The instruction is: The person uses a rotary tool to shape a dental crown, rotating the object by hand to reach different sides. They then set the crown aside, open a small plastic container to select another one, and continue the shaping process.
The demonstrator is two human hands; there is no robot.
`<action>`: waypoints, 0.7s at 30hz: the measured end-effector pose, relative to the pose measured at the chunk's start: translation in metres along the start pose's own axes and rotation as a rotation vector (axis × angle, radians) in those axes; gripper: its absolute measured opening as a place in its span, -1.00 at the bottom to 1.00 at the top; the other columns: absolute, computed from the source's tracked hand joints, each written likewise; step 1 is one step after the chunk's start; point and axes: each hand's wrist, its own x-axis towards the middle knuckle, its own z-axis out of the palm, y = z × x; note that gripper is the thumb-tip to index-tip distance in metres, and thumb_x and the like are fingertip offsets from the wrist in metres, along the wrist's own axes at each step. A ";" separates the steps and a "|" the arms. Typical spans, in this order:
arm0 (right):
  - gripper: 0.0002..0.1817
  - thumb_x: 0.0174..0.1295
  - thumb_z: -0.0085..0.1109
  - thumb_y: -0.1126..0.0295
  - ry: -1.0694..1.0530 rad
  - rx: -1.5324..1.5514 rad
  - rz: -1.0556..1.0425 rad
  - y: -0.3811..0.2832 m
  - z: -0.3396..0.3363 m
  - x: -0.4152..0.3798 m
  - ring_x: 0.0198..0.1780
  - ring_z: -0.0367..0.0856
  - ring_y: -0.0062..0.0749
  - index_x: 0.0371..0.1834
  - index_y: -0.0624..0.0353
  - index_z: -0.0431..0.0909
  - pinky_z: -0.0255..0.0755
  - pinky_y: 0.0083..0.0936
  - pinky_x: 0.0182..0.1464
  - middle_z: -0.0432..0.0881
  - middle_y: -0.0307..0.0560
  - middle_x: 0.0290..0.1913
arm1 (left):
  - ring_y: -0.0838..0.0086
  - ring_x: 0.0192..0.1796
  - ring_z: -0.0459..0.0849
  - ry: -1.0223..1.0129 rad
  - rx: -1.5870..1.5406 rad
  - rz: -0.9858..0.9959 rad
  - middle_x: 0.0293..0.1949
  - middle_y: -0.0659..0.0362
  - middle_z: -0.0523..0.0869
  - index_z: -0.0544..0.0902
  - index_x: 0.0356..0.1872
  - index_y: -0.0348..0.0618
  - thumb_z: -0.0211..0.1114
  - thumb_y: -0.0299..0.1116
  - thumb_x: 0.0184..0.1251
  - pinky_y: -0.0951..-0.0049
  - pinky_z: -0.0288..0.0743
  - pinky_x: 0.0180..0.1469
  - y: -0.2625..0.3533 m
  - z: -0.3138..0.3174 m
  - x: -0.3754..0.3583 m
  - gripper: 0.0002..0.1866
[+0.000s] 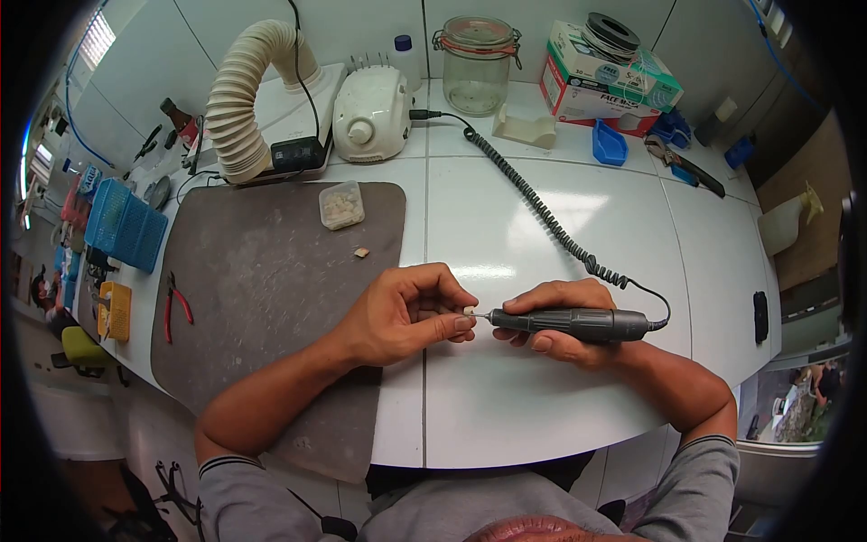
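My right hand is wrapped round a black rotary handpiece that lies level and points left. A thin metal bit sticks out of its tip and meets a tiny whitish piece. Thumb and fingers of my left hand pinch that piece; its exact kind is too small to make out. A coiled black cord runs from the handpiece to a white control unit with a knob. Beyond my left hand, a small beige chip lies near a clear box of similar pieces.
A dark grey mat covers the table's left, with red-handled pliers on it. A ribbed hose stands behind. At the back are a glass jar, a face mask box and a blue tray.
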 end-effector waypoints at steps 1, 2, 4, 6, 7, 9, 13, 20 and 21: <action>-0.63 0.43 0.34 0.39 0.011 0.005 -0.003 0.001 0.000 0.000 0.05 0.88 -0.22 0.24 0.28 0.62 0.77 -0.36 0.15 0.84 0.12 0.03 | 0.36 0.00 0.86 -0.001 0.002 -0.001 -0.10 0.01 0.81 0.63 0.05 -0.39 0.37 -0.56 0.53 0.40 0.80 0.08 0.000 0.000 0.000 -0.81; -0.63 0.43 0.34 0.39 0.003 -0.001 -0.003 0.000 0.000 0.000 0.05 0.88 -0.22 0.24 0.28 0.62 0.77 -0.36 0.14 0.84 0.12 0.03 | 0.36 0.00 0.86 -0.002 0.004 -0.001 -0.10 0.01 0.81 0.63 0.05 -0.39 0.37 -0.56 0.53 0.40 0.80 0.08 0.000 0.000 0.000 -0.81; -0.63 0.44 0.34 0.39 -0.014 -0.012 -0.004 -0.001 -0.001 0.000 0.04 0.88 -0.22 0.24 0.28 0.62 0.77 -0.36 0.14 0.84 0.11 0.03 | 0.36 0.00 0.86 -0.002 0.010 -0.001 -0.10 0.02 0.81 0.63 0.05 -0.39 0.37 -0.56 0.52 0.40 0.80 0.08 0.000 0.000 0.000 -0.81; -0.62 0.44 0.35 0.38 0.014 0.010 -0.007 0.000 0.001 0.000 0.04 0.88 -0.22 0.24 0.29 0.62 0.77 -0.37 0.13 0.85 0.11 0.02 | 0.38 0.01 0.85 -0.009 0.016 -0.002 -0.09 0.03 0.80 0.63 0.05 -0.39 0.38 -0.54 0.53 0.42 0.79 0.09 0.000 0.000 0.000 -0.81; -0.62 0.44 0.35 0.38 0.028 0.021 -0.009 0.001 0.001 0.000 0.04 0.88 -0.22 0.24 0.29 0.62 0.77 -0.37 0.13 0.85 0.11 0.01 | 0.40 0.01 0.85 -0.015 0.018 -0.003 -0.08 0.04 0.80 0.63 0.05 -0.38 0.38 -0.52 0.53 0.44 0.78 0.10 0.000 0.000 0.000 -0.80; -0.62 0.44 0.35 0.38 0.005 0.019 0.006 0.000 0.000 0.000 0.04 0.88 -0.22 0.25 0.29 0.61 0.77 -0.36 0.13 0.84 0.13 0.02 | 0.42 0.02 0.84 -0.019 0.018 -0.006 -0.07 0.05 0.79 0.62 0.05 -0.38 0.39 -0.50 0.53 0.46 0.77 0.10 0.000 0.000 -0.001 -0.79; -0.61 0.47 0.32 0.38 -0.014 0.014 0.020 0.000 -0.003 -0.001 0.08 0.87 -0.18 0.27 0.33 0.59 0.77 -0.35 0.15 0.80 0.19 0.09 | 0.44 0.03 0.83 -0.011 0.014 -0.007 -0.07 0.07 0.78 0.63 0.06 -0.37 0.41 -0.50 0.52 0.47 0.76 0.11 -0.001 0.000 -0.001 -0.78; -0.57 0.56 0.20 0.34 0.154 0.418 0.145 0.000 -0.003 -0.004 0.14 0.82 -0.13 0.31 0.47 0.53 0.77 -0.35 0.13 0.73 0.27 0.14 | 0.42 0.03 0.82 0.050 0.121 0.069 -0.07 0.07 0.79 0.63 -0.03 -0.32 0.47 -0.58 0.43 0.39 0.76 0.14 -0.003 0.002 0.002 -0.79; -0.57 0.55 0.20 0.35 0.161 0.420 0.146 -0.002 -0.003 -0.003 0.13 0.82 -0.12 0.31 0.49 0.53 0.77 -0.35 0.13 0.73 0.28 0.13 | 0.42 0.03 0.82 0.056 0.118 0.064 -0.07 0.08 0.79 0.62 -0.03 -0.32 0.47 -0.58 0.42 0.39 0.76 0.14 -0.004 0.002 0.002 -0.79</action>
